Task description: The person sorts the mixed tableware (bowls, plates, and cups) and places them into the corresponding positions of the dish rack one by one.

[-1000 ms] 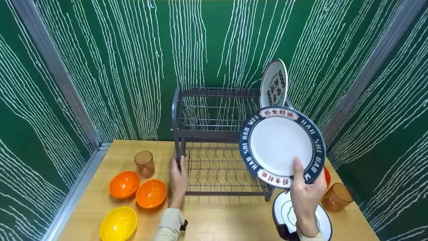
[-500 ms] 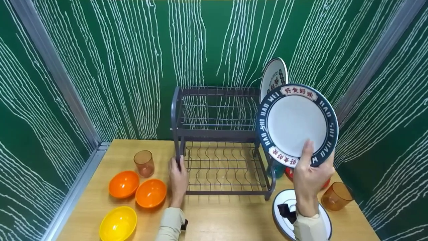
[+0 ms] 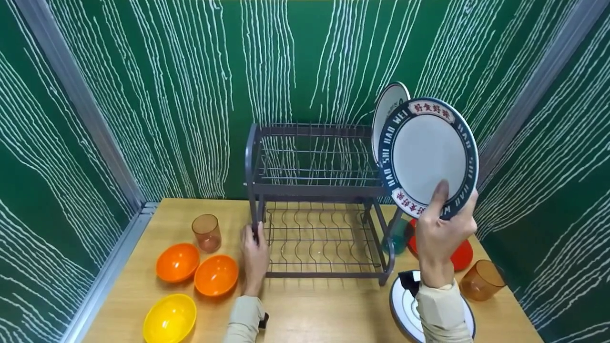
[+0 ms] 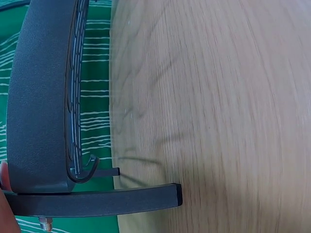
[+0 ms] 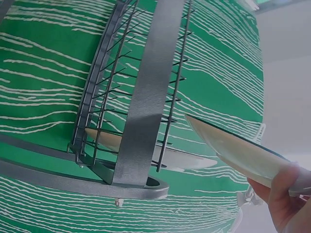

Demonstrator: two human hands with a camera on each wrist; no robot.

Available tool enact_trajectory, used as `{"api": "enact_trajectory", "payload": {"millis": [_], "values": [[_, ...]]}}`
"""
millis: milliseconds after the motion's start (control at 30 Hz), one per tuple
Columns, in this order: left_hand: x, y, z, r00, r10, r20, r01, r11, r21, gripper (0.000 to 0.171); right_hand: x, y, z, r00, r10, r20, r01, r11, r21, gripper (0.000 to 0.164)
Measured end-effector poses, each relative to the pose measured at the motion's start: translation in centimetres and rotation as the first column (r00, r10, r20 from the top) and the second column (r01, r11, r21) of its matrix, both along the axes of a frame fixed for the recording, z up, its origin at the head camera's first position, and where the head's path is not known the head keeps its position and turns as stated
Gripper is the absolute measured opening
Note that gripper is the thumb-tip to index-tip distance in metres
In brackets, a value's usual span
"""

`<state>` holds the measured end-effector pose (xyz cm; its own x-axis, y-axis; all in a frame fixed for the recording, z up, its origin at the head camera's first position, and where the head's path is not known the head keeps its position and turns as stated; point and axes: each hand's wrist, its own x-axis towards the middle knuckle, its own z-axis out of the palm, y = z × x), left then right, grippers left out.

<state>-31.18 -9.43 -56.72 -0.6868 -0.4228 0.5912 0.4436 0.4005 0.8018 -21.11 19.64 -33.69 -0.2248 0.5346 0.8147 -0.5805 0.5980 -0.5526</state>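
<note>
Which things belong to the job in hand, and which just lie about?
Likely in the job: held plate, rack, racked plate; perhaps table plate.
Lying about: orange bowls, yellow bowl, brown cup, amber cup, teal cup, red dishware (partly hidden).

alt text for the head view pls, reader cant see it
A person's right hand holds up a blue-rimmed white plate near the right end of a two-tier dish rack while the left hand grips its left side. Another plate stands at the rack's top right. Orange bowls and a yellow bowl sit on the table.
</note>
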Motion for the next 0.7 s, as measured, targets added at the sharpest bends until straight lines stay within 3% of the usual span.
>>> {"api": "enact_trajectory", "payload": {"millis": [367, 700], "values": [[0.1, 0.0, -0.3, 0.999, 0.033, 0.018, -0.032, 0.999, -0.036, 0.017, -1.4, -0.4, -0.2, 1.0, -0.03, 0.003, 0.03, 0.998, 0.055, 0.036], [0.1, 0.0, -0.2, 0.997, 0.002, 0.082, -0.002, 1.0, -0.004, 0.024, -2.1, 0.0, 0.5, 1.0, -0.03, -0.002, 0.03, 0.995, 0.091, 0.038]]}}
